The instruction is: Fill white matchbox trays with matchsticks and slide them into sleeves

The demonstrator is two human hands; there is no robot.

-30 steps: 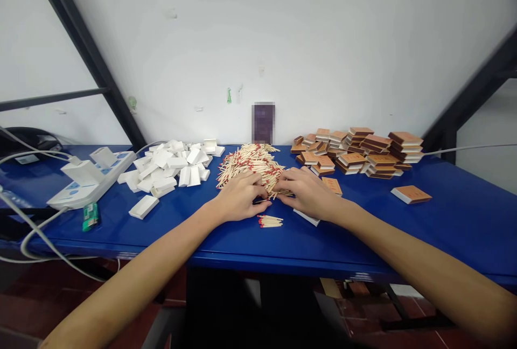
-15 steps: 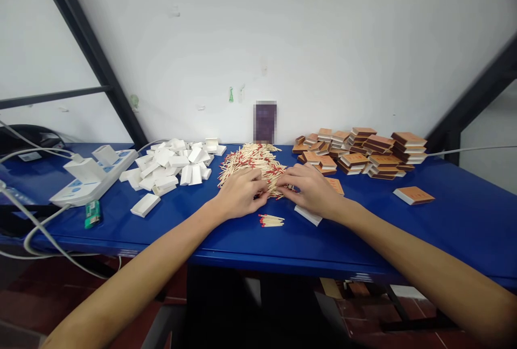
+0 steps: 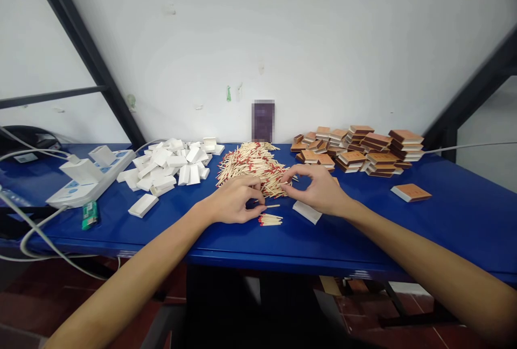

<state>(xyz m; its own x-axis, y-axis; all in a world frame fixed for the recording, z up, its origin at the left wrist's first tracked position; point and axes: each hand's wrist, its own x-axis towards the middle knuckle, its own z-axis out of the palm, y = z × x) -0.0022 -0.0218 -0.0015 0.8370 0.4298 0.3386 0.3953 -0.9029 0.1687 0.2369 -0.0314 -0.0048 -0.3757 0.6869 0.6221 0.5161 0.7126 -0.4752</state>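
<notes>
A big heap of red-tipped matches (image 3: 251, 167) lies mid-table on the blue table (image 3: 464, 220). My left hand (image 3: 232, 201) is curled at the heap's near edge, thumb and fingers pinched on a matchstick that pokes out to the right. My right hand (image 3: 319, 190) hovers just right of it, thumb and forefinger pinched on a few matches at the pile's edge. A small aligned bundle of matches (image 3: 270, 220) lies in front of my hands. A white inner tray (image 3: 307, 212) rests under my right wrist.
White inner trays (image 3: 169, 168) are heaped to the left, one loose tray (image 3: 144, 205) nearer. Brown matchbox sleeves (image 3: 363, 152) are stacked at right, one box (image 3: 410, 193) apart. A power strip (image 3: 86, 176), cables and a green lighter (image 3: 89, 214) sit far left.
Both hands have lifted off the heap and pulled slightly toward me, going from flat on the matches to pinching. A single matchstick now shows by my left fingers.
</notes>
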